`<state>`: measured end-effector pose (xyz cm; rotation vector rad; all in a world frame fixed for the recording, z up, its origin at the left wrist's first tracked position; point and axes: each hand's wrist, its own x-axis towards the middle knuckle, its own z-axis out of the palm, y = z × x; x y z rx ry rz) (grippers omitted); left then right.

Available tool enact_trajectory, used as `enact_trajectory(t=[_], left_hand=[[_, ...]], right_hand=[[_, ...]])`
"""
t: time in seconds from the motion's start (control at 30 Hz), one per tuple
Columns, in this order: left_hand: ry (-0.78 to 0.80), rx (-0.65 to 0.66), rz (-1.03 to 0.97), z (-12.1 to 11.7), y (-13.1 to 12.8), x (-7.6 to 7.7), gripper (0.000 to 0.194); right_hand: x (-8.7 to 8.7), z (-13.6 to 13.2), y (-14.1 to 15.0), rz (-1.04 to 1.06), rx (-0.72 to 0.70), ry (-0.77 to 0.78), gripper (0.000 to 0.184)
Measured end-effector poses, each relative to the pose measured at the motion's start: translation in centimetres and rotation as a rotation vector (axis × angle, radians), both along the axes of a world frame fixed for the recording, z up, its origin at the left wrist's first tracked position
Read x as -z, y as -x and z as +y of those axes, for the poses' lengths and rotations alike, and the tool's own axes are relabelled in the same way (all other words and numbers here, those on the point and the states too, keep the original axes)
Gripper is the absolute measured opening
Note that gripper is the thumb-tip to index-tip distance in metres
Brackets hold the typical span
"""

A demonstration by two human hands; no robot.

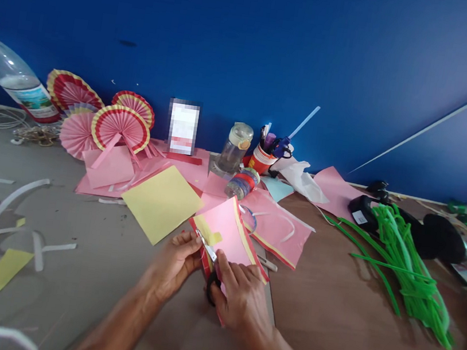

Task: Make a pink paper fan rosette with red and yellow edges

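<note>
In the middle of the head view, my right hand is closed around the black handles of a pair of scissors. The blades point up and left, against a pink paper sheet edged with red and yellow strips. My left hand pinches the left edge of that sheet close to the blade tips. A small yellow paper piece lies on the pink sheet. Just behind my left hand is a yellow paper square. Another pink sheet with a red and yellow border lies beyond my right hand.
Pleated paper fans, a phone-like screen, a jar, tape rolls and a cup of pens line the blue wall. Green pipe cleaners lie right; paper scraps and a tilted bottle left.
</note>
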<state>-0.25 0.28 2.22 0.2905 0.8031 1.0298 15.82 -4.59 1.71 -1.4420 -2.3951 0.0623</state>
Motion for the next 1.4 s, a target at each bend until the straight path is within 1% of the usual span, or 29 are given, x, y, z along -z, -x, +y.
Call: enact_trajectory(t=[0.17, 0.37, 0.47, 0.63, 0.7, 1.0, 1.23, 1.4], left_hand=[[0.007, -0.026, 0.029, 0.1, 0.0, -0.2, 0.021], [-0.018, -0.029, 0.065, 0.0, -0.1, -0.8, 0.024], [-0.037, -0.043, 0.069, 0.0, -0.3, -0.9, 0.024], [-0.086, 0.006, 0.117, -0.2, -0.5, -1.0, 0.025], [-0.101, 0.002, 0.130, -0.2, -0.4, -1.0, 0.025], [-0.106, -0.004, 0.112, -0.1, -0.2, -0.9, 0.024], [-0.129, -0.019, 0.167, -0.2, -0.6, -0.8, 0.029], [-0.138, -0.015, 0.146, -0.1, -0.3, -1.1, 0.030]], right_hand=[[-0.3, 0.3, -0.2, -0.022, -0.015, -0.027, 0.045], [-0.7, 0.3, -0.4, 0.020, 0.006, 0.020, 0.042], [-0.8, 0.3, -0.3, 0.058, 0.027, 0.051, 0.044], [-1.1, 0.6, 0.2, 0.085, 0.070, 0.068, 0.049], [-1.3, 0.8, 0.4, 0.089, 0.072, 0.072, 0.048], [-1.0, 0.9, 0.7, 0.120, 0.039, 0.052, 0.044], [-1.9, 1.4, 0.9, 0.094, 0.042, 0.063, 0.038], [-2.1, 1.5, 1.0, 0.075, 0.030, 0.013, 0.041]])
